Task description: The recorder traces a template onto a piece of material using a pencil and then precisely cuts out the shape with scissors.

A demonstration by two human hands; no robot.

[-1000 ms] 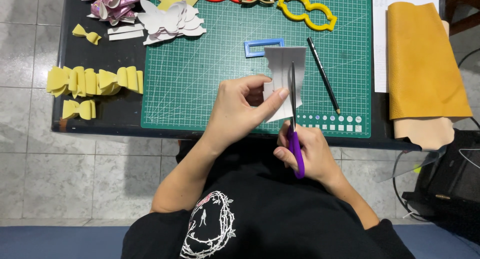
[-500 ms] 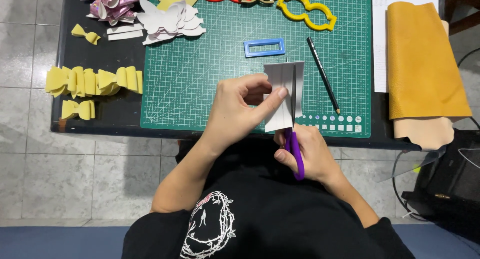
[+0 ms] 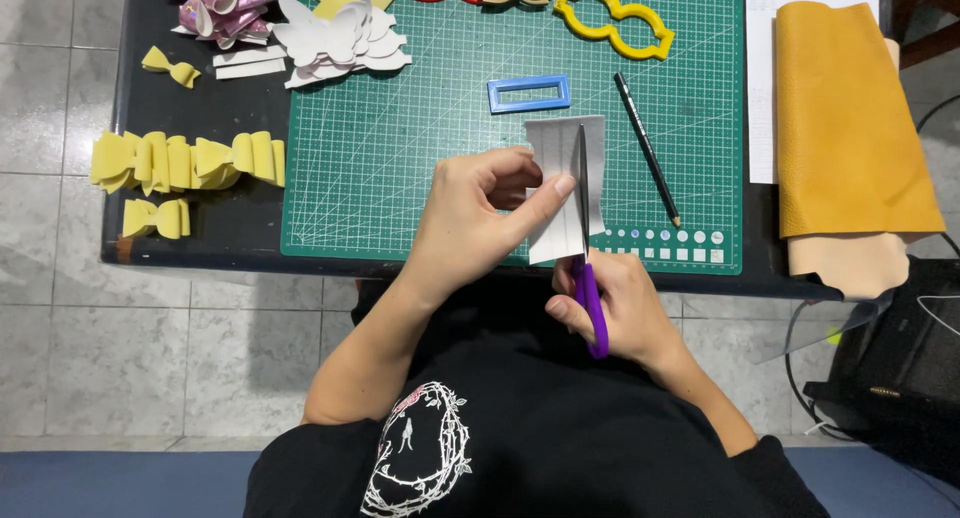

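My left hand (image 3: 480,218) pinches a pale grey sheet of material (image 3: 560,168) by its left edge, holding it above the near part of the green cutting mat (image 3: 400,178). My right hand (image 3: 620,313) grips purple-handled scissors (image 3: 588,278). Their blades run up the middle of the sheet along a straight line. The sheet's lower left part is hidden behind my left thumb and fingers.
On the mat lie a blue rectangular frame (image 3: 529,93), a black pencil (image 3: 647,150), a yellow template (image 3: 612,20) and white cut shapes (image 3: 340,38). Yellow bows (image 3: 185,163) sit at the left on the black table. A mustard leather roll (image 3: 850,128) lies at the right.
The sheet has been turned and shifted, and the scissor blades have advanced further up through it. My left hand moved its grip lower on the sheet.
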